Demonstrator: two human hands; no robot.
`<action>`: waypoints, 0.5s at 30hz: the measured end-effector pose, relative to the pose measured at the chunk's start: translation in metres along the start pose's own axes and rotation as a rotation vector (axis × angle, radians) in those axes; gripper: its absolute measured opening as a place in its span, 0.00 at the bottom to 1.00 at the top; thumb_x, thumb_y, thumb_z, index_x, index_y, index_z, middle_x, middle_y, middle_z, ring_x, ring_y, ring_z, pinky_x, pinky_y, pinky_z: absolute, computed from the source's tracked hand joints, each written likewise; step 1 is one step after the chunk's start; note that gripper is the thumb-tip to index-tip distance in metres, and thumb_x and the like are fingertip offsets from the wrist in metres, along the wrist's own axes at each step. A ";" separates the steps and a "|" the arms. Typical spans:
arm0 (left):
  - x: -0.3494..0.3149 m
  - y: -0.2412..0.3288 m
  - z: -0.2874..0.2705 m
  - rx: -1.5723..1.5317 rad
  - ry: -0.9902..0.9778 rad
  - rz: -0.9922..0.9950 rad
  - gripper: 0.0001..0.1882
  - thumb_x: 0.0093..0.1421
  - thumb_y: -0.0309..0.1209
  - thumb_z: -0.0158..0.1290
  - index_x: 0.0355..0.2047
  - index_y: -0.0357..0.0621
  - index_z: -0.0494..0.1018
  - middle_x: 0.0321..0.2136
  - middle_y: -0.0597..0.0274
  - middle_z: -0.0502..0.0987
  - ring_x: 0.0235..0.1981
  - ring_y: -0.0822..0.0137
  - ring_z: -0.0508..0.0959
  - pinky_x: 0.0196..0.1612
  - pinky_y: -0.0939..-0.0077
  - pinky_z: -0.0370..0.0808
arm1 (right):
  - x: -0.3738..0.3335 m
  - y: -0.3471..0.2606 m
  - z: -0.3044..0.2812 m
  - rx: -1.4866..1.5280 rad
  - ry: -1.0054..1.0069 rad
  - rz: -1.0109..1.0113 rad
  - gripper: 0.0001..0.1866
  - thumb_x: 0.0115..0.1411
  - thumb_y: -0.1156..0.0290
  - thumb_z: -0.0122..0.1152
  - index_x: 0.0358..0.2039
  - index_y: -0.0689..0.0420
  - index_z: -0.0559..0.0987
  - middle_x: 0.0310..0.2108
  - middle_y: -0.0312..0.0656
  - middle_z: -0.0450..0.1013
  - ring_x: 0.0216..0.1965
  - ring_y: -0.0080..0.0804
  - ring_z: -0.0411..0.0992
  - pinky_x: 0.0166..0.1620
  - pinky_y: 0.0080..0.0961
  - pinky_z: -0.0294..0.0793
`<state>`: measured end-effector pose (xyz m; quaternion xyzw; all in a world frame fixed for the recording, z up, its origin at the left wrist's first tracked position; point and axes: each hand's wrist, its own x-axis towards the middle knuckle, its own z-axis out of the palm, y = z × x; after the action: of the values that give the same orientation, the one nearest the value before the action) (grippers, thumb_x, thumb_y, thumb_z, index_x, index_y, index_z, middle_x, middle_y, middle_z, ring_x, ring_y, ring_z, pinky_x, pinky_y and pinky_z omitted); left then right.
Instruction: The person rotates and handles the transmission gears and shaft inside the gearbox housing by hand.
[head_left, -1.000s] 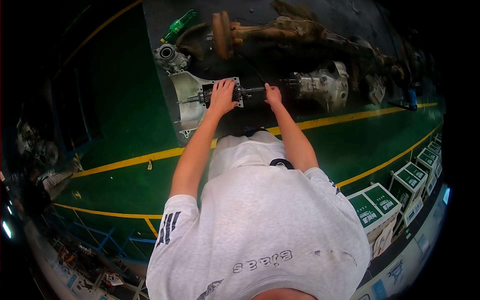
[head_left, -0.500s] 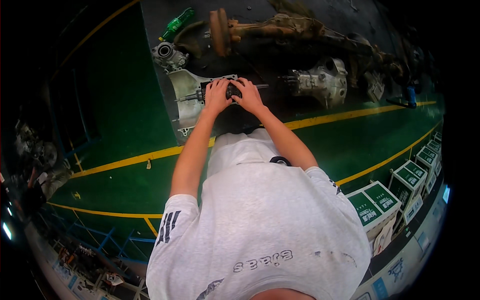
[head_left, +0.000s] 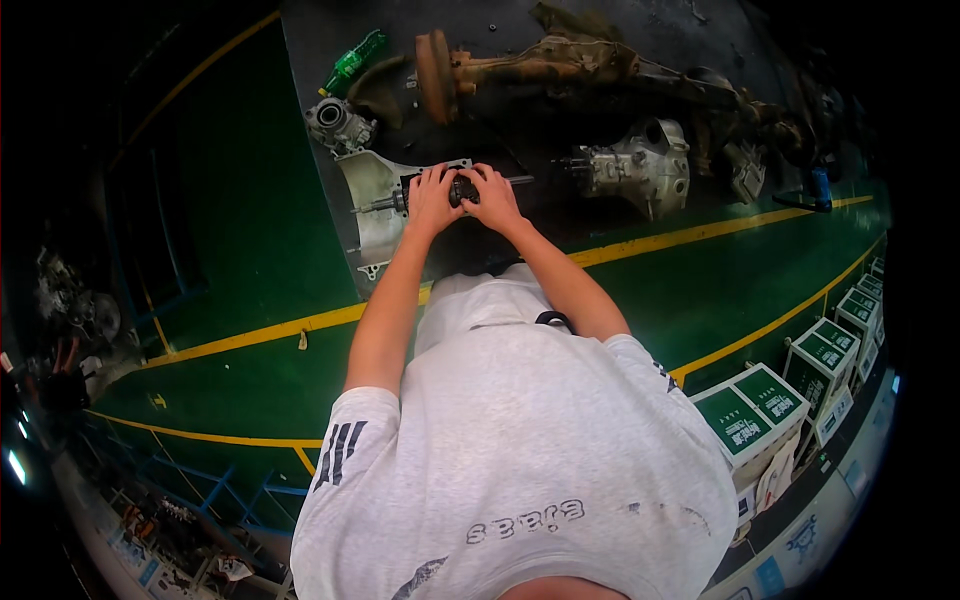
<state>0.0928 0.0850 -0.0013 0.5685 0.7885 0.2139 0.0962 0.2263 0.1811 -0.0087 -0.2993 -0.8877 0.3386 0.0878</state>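
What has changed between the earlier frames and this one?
The right hand came away from the right end of the shaft and moved left onto the gears, close beside the left hand. The left hand stayed over the gears; the metal housing and green bottle stayed put.

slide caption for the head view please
Left hand and right hand grasp a geared shaft at an open metal housing.

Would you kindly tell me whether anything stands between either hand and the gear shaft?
Nothing visible does: the left hand and the right hand both curl directly over the gear shaft, at the open metal housing.
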 end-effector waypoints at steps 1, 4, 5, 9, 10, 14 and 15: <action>0.000 0.000 0.000 0.025 -0.006 0.006 0.33 0.39 0.42 0.62 0.47 0.47 0.70 0.50 0.58 0.68 0.53 0.59 0.67 0.53 0.60 0.62 | 0.000 0.001 -0.001 0.017 -0.010 -0.006 0.32 0.46 0.63 0.67 0.54 0.44 0.70 0.54 0.44 0.63 0.55 0.44 0.62 0.57 0.42 0.61; 0.001 0.002 0.001 0.054 0.000 0.016 0.33 0.39 0.44 0.61 0.48 0.47 0.70 0.50 0.58 0.69 0.53 0.58 0.67 0.53 0.60 0.62 | 0.001 0.006 -0.005 0.052 -0.044 -0.003 0.32 0.46 0.63 0.66 0.54 0.44 0.69 0.54 0.44 0.62 0.55 0.44 0.62 0.57 0.43 0.60; 0.001 0.003 0.002 0.055 0.008 0.024 0.33 0.40 0.44 0.60 0.48 0.47 0.70 0.49 0.58 0.69 0.52 0.58 0.67 0.53 0.59 0.62 | 0.001 0.006 -0.005 0.052 -0.043 -0.003 0.32 0.46 0.63 0.66 0.54 0.44 0.69 0.54 0.44 0.62 0.55 0.44 0.62 0.57 0.43 0.60; -0.001 0.005 0.003 0.091 0.028 0.019 0.33 0.40 0.44 0.59 0.48 0.47 0.69 0.49 0.57 0.69 0.52 0.58 0.67 0.52 0.58 0.62 | 0.001 0.002 -0.001 0.031 -0.024 0.005 0.32 0.46 0.64 0.66 0.54 0.46 0.69 0.54 0.45 0.62 0.56 0.45 0.62 0.58 0.43 0.60; -0.001 0.005 0.003 0.098 0.019 0.018 0.33 0.41 0.44 0.58 0.48 0.46 0.68 0.49 0.57 0.68 0.52 0.59 0.67 0.53 0.58 0.62 | 0.001 0.002 0.000 0.029 -0.021 0.012 0.33 0.45 0.64 0.66 0.54 0.47 0.68 0.54 0.45 0.62 0.56 0.45 0.62 0.57 0.43 0.60; 0.000 0.004 -0.002 0.081 -0.058 0.034 0.38 0.40 0.41 0.61 0.52 0.43 0.65 0.51 0.56 0.67 0.54 0.58 0.66 0.54 0.59 0.61 | 0.002 -0.006 0.006 -0.015 0.008 0.060 0.33 0.44 0.65 0.65 0.54 0.48 0.69 0.54 0.45 0.62 0.55 0.46 0.62 0.57 0.43 0.60; -0.001 0.002 -0.004 0.083 -0.057 0.030 0.38 0.40 0.41 0.61 0.52 0.43 0.65 0.51 0.56 0.67 0.54 0.58 0.66 0.54 0.59 0.61 | 0.002 -0.007 0.007 -0.020 0.026 0.057 0.33 0.44 0.65 0.64 0.54 0.48 0.69 0.54 0.45 0.62 0.55 0.47 0.63 0.57 0.43 0.61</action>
<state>0.0932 0.0838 0.0025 0.5897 0.7850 0.1660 0.0918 0.2190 0.1742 -0.0100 -0.3297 -0.8810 0.3280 0.0865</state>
